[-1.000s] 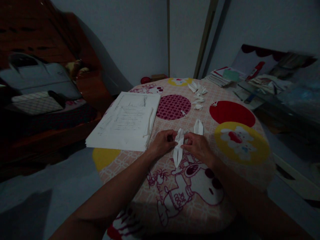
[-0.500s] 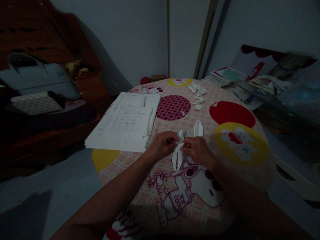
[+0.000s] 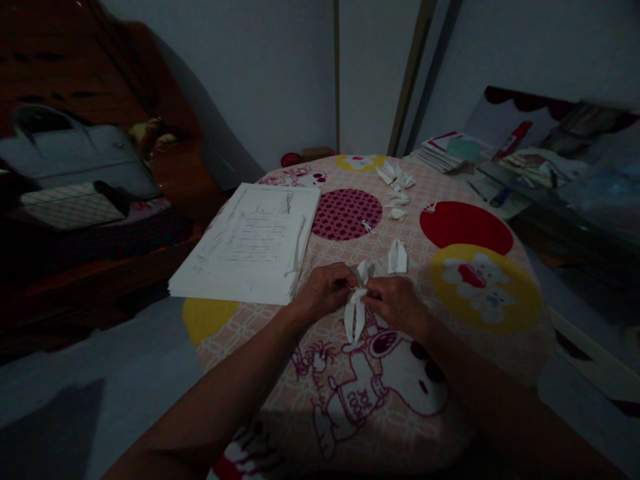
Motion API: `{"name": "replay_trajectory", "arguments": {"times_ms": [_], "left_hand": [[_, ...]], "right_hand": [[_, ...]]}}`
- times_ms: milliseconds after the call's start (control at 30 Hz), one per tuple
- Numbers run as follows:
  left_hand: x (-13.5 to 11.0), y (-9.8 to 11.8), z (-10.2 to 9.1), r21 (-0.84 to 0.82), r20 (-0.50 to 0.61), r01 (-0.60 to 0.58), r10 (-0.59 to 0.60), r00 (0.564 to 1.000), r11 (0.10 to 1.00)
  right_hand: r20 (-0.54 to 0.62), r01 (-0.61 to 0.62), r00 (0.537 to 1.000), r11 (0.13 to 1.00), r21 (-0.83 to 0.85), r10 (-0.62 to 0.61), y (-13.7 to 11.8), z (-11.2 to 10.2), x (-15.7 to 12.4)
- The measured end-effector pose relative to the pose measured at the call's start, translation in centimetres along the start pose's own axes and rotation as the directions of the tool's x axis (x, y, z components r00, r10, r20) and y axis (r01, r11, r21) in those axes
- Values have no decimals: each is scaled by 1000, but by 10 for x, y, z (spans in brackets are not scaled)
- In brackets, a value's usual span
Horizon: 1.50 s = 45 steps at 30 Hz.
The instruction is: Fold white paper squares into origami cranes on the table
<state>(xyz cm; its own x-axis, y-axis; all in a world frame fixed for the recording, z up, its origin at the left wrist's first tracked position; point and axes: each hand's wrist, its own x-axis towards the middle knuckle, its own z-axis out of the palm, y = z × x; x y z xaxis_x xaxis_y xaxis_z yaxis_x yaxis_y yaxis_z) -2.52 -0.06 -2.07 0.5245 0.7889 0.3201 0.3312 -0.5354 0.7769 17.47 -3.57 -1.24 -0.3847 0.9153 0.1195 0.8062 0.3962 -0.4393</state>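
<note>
White folded paper [image 3: 355, 321] is over the patterned cloth [image 3: 336, 255], where our left hand [image 3: 326, 291] and right hand [image 3: 399, 301] pinch its middle, and we think its long folds are done, its middle isn't, and another folded piece [image 3: 397, 258] lies untouched.

The long folded-paper piece [image 3: 355, 321] is plain white, like the shorter folded-paper piece [image 3: 398, 259]. The round pale-pink fabric bench cover [image 3: 283, 393] bears a white lattice, a plum disc [image 3: 345, 213] with darker checks, a solid red disc [image 3: 467, 228], a yellow disc [image 3: 525, 303] with white bears [image 3: 487, 300], and a dog [image 3: 407, 387] outlined in magenta. The rectangular purse [image 3: 65, 208] is white, crossed by a dark diamond grid.
</note>
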Motion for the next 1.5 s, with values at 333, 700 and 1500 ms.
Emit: {"name": "replay_trajectory", "arguments": {"times_ms": [333, 700, 1500], "left_hand": [[6, 0, 5, 43, 9, 199, -200, 980, 979], [11, -14, 5, -6, 64, 257, -256, 965, 967], [21, -16, 9, -94, 2, 340, -341, 940, 936]], "right_hand": [[-30, -193, 981, 981, 22, 194, -8, 0, 2], [-71, -199, 980, 954, -222, 188, -11, 13, 2], [-94, -296, 948, 952, 83, 303, -9, 2, 9]]}}
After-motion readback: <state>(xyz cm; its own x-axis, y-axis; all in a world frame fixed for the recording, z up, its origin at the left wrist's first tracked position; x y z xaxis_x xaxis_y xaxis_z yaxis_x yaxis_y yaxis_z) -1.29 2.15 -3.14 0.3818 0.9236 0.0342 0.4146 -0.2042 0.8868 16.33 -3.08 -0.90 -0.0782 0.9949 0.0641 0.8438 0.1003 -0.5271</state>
